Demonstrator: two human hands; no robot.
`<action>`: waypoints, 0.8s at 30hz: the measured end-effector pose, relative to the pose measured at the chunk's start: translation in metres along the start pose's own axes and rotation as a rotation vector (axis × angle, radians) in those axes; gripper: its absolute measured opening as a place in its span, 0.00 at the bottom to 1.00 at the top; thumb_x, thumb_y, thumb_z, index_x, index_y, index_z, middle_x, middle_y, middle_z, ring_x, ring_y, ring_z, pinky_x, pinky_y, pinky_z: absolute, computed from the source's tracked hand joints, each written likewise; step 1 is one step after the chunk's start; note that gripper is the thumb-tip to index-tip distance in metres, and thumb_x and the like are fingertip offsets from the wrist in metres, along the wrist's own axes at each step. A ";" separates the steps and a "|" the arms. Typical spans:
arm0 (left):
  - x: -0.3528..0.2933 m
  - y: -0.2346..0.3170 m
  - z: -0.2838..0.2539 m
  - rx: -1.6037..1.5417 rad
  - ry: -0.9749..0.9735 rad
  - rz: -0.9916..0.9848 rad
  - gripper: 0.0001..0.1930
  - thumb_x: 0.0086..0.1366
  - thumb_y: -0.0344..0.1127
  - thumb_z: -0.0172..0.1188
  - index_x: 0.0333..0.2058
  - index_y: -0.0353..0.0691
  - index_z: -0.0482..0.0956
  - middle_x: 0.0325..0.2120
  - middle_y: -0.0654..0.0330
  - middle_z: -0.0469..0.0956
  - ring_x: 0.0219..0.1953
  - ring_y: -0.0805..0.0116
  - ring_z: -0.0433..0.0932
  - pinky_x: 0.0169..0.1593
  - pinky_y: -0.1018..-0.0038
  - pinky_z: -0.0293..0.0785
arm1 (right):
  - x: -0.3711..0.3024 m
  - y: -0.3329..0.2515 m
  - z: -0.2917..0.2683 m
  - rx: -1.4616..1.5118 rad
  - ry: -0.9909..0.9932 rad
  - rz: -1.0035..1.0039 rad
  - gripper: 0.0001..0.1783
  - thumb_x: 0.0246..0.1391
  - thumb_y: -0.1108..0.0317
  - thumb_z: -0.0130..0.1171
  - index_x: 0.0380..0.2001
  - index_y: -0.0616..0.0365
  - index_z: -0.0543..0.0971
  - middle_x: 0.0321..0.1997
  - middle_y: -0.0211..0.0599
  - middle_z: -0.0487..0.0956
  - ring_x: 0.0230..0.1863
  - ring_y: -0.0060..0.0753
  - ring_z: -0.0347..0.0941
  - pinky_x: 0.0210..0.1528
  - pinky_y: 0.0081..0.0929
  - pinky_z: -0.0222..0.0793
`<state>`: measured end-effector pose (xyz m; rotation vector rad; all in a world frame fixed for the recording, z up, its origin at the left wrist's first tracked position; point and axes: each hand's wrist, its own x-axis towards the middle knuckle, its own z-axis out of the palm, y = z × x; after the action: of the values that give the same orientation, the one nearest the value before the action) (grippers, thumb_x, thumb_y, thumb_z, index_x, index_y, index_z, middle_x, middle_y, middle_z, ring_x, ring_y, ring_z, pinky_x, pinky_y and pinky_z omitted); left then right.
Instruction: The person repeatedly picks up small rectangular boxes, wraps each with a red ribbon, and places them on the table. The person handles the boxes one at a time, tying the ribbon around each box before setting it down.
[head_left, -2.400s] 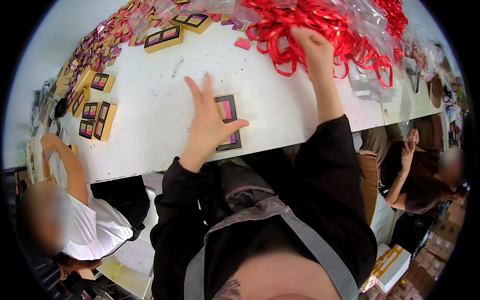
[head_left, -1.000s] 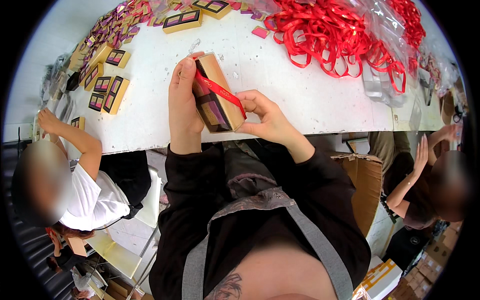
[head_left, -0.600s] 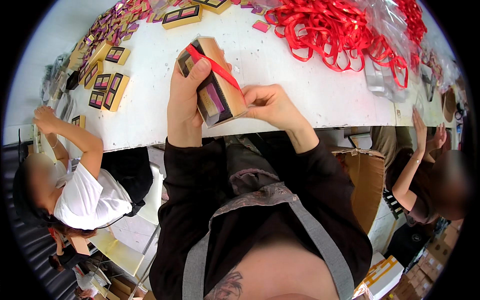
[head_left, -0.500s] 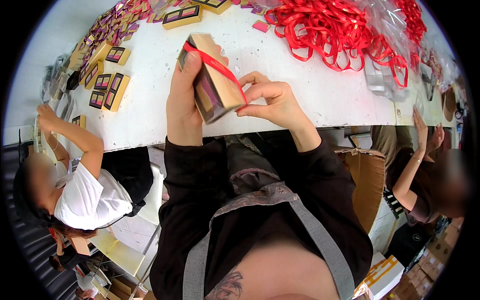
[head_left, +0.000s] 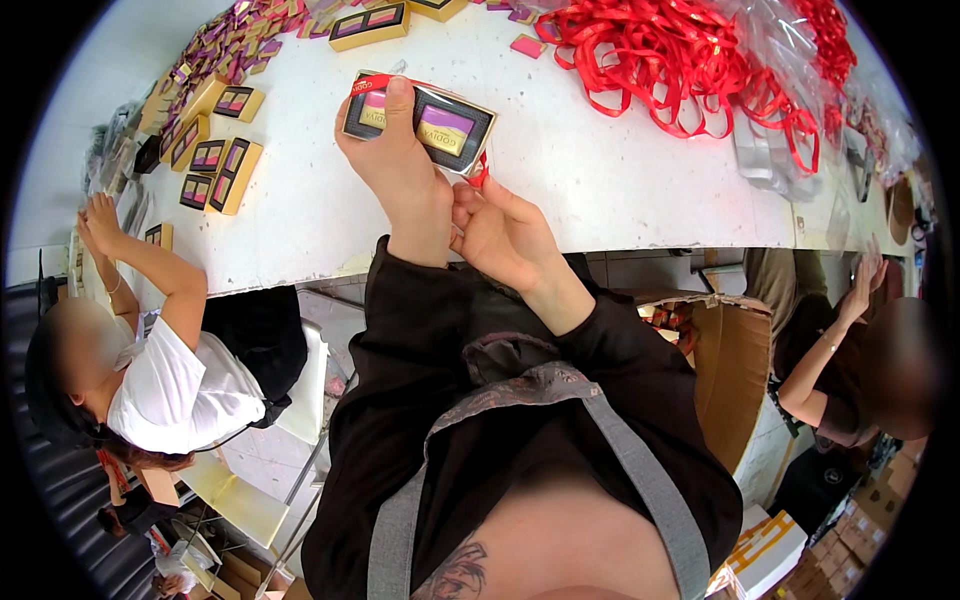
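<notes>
Over the table I have a small gift box (head_left: 478, 127) with a dark front and two purple, pink and gold pieces showing in it. My left hand (head_left: 405, 180) is closed around its left part, the thumb lying across the front. A red ribbon (head_left: 372, 85) crosses the box's upper left corner, and more of it shows at the lower right corner. There my right hand (head_left: 510, 232), palm turned up and fingers curled, pinches the ribbon between thumb and fingers. The back of the box is hidden.
Tangled red ribbon loops (head_left: 650, 60) lie at the far right beside clear plastic (head_left: 770, 50). Gold boxes (head_left: 235, 180) stand at the left, near a heap of small coloured pieces (head_left: 215, 50). Co-workers sit at both sides. An open carton (head_left: 735, 360) stands below the table edge.
The box has turned so its front faces up and lies more level. My left thumb is now across its front. My right hand has moved left and rolled palm up at the ribbon.
</notes>
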<state>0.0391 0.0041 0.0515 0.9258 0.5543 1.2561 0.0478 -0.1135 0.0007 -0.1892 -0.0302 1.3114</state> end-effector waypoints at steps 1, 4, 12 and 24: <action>-0.004 0.002 0.005 0.040 0.069 0.067 0.15 0.59 0.33 0.62 0.40 0.34 0.67 0.30 0.58 0.74 0.29 0.71 0.75 0.34 0.76 0.77 | 0.000 0.000 -0.001 0.029 0.008 0.009 0.12 0.56 0.57 0.56 0.41 0.49 0.73 0.33 0.20 0.72 0.39 0.22 0.65 0.45 0.26 0.58; -0.014 -0.001 0.012 0.061 0.103 0.200 0.23 0.57 0.29 0.64 0.47 0.35 0.61 0.36 0.57 0.72 0.36 0.71 0.74 0.39 0.76 0.76 | -0.003 0.001 -0.003 0.090 0.050 -0.011 0.09 0.57 0.57 0.56 0.36 0.48 0.73 0.29 0.18 0.69 0.33 0.20 0.63 0.41 0.24 0.57; -0.024 0.001 0.008 0.154 -0.054 0.291 0.30 0.55 0.28 0.66 0.51 0.39 0.56 0.44 0.54 0.67 0.44 0.68 0.71 0.46 0.75 0.75 | -0.008 -0.009 0.014 -0.028 0.158 -0.195 0.07 0.55 0.62 0.58 0.30 0.51 0.72 0.22 0.19 0.65 0.26 0.18 0.60 0.35 0.21 0.57; -0.034 -0.004 0.006 0.131 -0.099 0.047 0.28 0.57 0.24 0.62 0.51 0.40 0.55 0.44 0.53 0.68 0.44 0.67 0.72 0.47 0.71 0.75 | -0.018 -0.035 0.013 -0.796 0.361 -0.762 0.25 0.48 0.77 0.63 0.50 0.63 0.69 0.41 0.35 0.74 0.44 0.22 0.71 0.41 0.20 0.70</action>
<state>0.0370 -0.0298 0.0472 1.1101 0.5442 1.2195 0.0754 -0.1374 0.0206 -0.9879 -0.2909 0.4331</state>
